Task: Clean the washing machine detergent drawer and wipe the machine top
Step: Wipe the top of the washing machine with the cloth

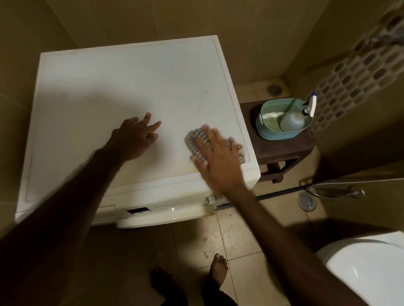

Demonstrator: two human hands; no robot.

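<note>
Atop the washing machine (128, 86), the right hand (216, 156) presses flat on a checked cloth (197, 139), left hand (135, 137) spread beside it.

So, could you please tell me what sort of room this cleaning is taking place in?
Most likely a home bathroom that doubles as a laundry corner: a white toilet at lower right, a floor drain in the tiled floor, and the washing machine against the tiled walls.

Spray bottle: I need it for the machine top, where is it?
In the head view, the spray bottle stands in the teal basket on the brown stool, right of the washing machine.
</note>
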